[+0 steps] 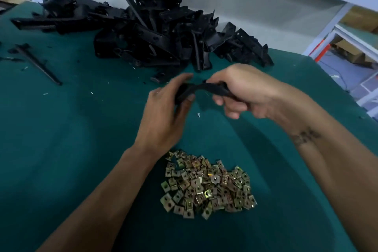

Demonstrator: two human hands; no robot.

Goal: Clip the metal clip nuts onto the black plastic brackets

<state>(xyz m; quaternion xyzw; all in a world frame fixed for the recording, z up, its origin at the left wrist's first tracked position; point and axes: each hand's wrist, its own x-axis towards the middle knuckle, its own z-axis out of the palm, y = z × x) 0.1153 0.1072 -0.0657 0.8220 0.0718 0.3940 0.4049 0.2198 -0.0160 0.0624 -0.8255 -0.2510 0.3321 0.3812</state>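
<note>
One black plastic bracket (201, 88) is held above the green table between both hands. My right hand (243, 90) grips its right end with curled fingers. My left hand (165, 112) holds the left end between thumb and fingers. The view is blurred by motion, so I cannot tell whether a clip nut is between the fingers. A heap of brass-coloured metal clip nuts (206, 185) lies on the table, near me and below the hands. A large pile of black brackets (155, 32) lies at the back of the table.
The green table mat (71, 139) covers the work surface. A long thin black part (36, 63) lies at the left. Small plastic scraps are scattered around. The table's right edge (337, 80) drops off to white shelving frames and cardboard boxes. A grey wall stands behind the pile.
</note>
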